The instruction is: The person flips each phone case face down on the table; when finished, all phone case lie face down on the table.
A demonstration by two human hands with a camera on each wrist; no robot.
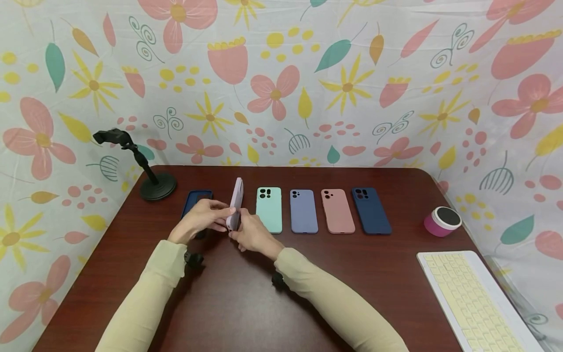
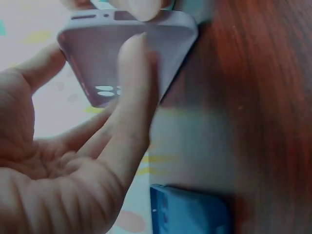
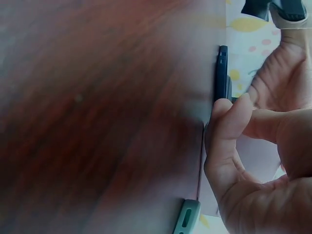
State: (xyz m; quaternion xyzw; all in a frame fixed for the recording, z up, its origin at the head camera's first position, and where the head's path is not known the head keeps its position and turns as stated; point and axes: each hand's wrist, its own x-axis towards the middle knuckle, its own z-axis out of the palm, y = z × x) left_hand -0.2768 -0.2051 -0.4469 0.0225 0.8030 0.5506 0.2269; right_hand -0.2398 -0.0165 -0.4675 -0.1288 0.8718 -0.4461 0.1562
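Observation:
A pale lilac phone case stands on edge, tilted, between the two hands. My left hand holds it from the left. My right hand pinches its lower near end. In the left wrist view the case's hollow inside faces the camera, with camera holes at its far end. Just behind my left hand lies a dark blue phone case, partly hidden by that hand. To the right of my right hand a mint green phone case lies flat, back up.
Lavender, pink and navy phone cases continue the row to the right. A black stand is at the back left. A pink jar with a white lid and a white keyboard sit at the right.

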